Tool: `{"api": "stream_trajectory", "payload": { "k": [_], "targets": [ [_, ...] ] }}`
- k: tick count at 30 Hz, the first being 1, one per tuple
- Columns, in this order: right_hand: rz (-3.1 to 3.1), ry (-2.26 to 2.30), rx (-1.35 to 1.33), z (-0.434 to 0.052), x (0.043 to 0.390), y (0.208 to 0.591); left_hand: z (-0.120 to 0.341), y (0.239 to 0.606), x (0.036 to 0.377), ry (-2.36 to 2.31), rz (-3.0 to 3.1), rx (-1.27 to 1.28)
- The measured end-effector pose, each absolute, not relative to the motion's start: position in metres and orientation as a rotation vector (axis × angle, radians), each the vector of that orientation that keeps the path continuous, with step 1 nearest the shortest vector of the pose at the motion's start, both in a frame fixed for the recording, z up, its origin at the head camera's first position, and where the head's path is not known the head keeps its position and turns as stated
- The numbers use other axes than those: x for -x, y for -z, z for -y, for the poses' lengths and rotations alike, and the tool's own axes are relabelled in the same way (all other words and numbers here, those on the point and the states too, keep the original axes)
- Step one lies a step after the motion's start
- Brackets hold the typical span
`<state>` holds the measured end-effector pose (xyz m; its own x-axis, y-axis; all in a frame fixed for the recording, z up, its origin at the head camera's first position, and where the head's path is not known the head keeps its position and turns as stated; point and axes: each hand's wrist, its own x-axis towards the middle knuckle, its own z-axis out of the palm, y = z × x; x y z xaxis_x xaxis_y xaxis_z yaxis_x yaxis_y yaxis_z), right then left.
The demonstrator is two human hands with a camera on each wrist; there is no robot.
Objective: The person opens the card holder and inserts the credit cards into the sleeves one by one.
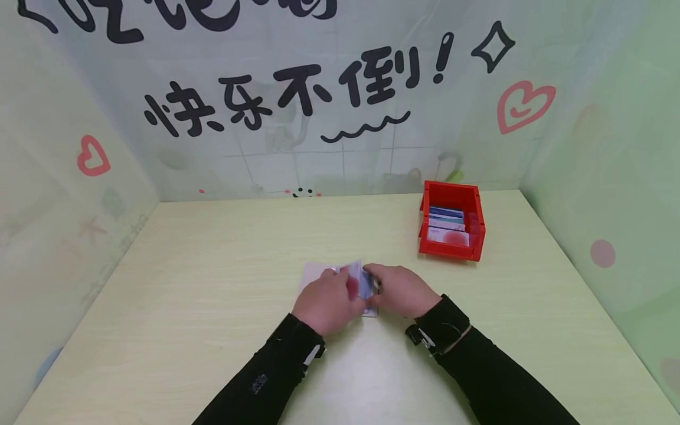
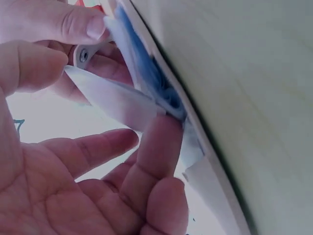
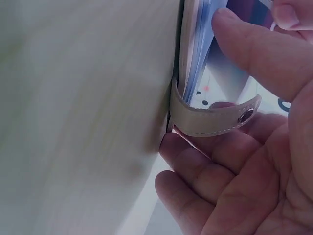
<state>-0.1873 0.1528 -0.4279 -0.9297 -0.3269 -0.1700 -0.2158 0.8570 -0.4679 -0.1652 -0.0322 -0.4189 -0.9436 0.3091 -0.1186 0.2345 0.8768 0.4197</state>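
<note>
A pale card holder (image 1: 312, 274) lies opened on the table, with bluish clear sleeves (image 2: 142, 63) inside. A light strap (image 3: 208, 118) with a metal snap sticks out at its right edge. My left hand (image 1: 326, 302) pinches a thin pinkish-white card (image 2: 115, 100) between thumb and fingers, its lower edge at the sleeves. How far the card sits inside a sleeve is hidden. At the holder's right edge, my right hand (image 1: 402, 290) grips it, the thumb on the sleeves and the fingers by the strap.
A red plastic bin (image 1: 451, 252) stands at the back right of the wooden table (image 1: 212, 265), holding several upright cards (image 1: 446, 224). Printed cloth walls (image 1: 340, 165) close off the back and both sides.
</note>
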Motion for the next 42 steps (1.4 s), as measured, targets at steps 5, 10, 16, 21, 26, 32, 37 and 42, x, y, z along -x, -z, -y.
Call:
{"api": "stream_trajectory", "payload": {
  "k": [5,10,16,21,26,32,37,42],
  "targets": [
    [-2.783,0.611,0.502,-0.153,0.188,0.430,0.037,0.416,0.165,-0.692,-2.840,-0.452],
    [-2.761,0.563,0.508,-0.152,0.187,0.428,0.042,0.413,0.167,-0.784,-2.805,-0.457],
    [-2.760,0.515,0.500,-0.148,0.185,0.426,0.049,0.409,0.166,-0.863,-2.774,-0.408],
    [-2.774,0.479,0.507,-0.146,0.184,0.426,0.054,0.409,0.166,-0.866,-2.804,-0.381],
    [-2.790,0.445,0.540,-0.145,0.183,0.427,0.062,0.414,0.167,-0.821,-2.847,-0.330],
    [-2.778,0.407,0.546,-0.145,0.182,0.426,0.071,0.418,0.170,-0.824,-2.845,-0.255],
    [-2.777,0.368,0.548,-0.145,0.182,0.423,0.077,0.422,0.171,-0.790,-2.887,-0.288],
    [-2.780,0.353,0.562,-0.147,0.183,0.424,0.082,0.425,0.172,-0.732,-2.928,-0.316]
  ]
}}
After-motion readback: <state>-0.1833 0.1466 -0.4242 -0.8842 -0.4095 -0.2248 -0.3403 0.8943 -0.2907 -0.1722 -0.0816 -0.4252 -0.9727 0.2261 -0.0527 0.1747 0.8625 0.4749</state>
